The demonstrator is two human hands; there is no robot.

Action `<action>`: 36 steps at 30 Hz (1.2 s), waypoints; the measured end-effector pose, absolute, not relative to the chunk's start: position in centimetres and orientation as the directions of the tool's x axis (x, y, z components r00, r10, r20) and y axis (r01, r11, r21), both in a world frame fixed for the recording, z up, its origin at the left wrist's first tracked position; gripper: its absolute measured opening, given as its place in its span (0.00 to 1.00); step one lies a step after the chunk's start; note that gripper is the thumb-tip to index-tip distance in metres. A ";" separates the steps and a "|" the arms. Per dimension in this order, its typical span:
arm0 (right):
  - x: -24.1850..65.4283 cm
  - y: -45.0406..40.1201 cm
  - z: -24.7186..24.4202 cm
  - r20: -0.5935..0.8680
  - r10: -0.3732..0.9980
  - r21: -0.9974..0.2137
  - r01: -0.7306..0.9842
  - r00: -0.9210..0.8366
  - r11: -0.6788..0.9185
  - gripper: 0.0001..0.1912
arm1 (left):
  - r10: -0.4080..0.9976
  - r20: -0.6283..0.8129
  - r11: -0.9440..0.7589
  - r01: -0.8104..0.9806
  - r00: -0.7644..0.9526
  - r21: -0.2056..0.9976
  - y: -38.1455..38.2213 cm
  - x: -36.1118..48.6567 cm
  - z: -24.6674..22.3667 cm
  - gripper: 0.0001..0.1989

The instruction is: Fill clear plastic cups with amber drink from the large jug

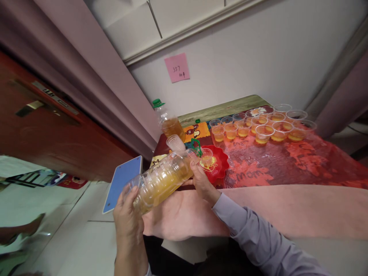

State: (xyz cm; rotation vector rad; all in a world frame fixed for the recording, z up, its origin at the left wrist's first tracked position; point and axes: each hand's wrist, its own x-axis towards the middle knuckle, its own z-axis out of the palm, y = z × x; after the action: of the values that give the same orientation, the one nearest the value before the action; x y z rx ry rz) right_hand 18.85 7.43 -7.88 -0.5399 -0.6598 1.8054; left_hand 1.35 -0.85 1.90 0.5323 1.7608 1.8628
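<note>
A large clear bottle (163,178) of yellow liquid lies tilted across my two hands, its neck pointing right over a clear cup (207,156). My left hand (128,205) is wrapped round its base. Near the neck, my right hand (199,178) grips it, some fingers hidden beneath. A green handle (196,147) sticks up at the neck. The cup stands on a red scalloped plate (220,163) with a yellow heart design. Behind the bottle is a stack of clear cups (176,143).
Another bottle with a green cap (158,102) stands at the back left. Several cups of orange-yellow liquid (264,134) stand in rows at the right on a red patterned cover (247,168). A small green cap (197,120) lies behind. A blue-topped stool (123,180) is at left.
</note>
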 end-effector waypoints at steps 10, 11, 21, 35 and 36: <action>19.0 7.3 -7.5 -0.049 0.953 -0.682 -0.688 -0.298 -0.250 0.35 | 0.589 -0.098 -0.023 -0.139 -0.802 0.990 -0.7 1.8 2.2 0.26; 19.0 7.3 -7.5 -0.051 0.954 -0.682 -0.687 -0.297 -0.250 0.36 | 0.586 -0.103 -0.022 -0.144 -0.803 0.989 -0.7 1.8 2.2 0.26; 19.1 7.4 -7.5 -0.048 0.949 -0.680 -0.686 -0.312 -0.260 0.38 | 0.618 -0.091 0.003 -0.113 -0.781 0.994 -0.8 1.2 1.7 0.28; 19.1 7.3 -7.4 -0.061 0.950 -0.689 -0.675 -0.308 -0.263 0.35 | 0.649 -0.030 0.000 -0.040 -0.761 0.999 -0.7 0.6 1.5 0.24; 19.1 7.3 -7.4 -0.062 0.949 -0.691 -0.674 -0.308 -0.263 0.35 | 0.647 -0.031 0.000 -0.040 -0.762 0.999 -0.7 0.6 1.5 0.23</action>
State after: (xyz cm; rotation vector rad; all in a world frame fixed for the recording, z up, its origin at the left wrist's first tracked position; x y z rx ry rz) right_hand 19.13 7.26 -7.35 -0.5768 -0.6778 1.8026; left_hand 0.57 -0.71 1.45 0.6244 1.7875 1.8138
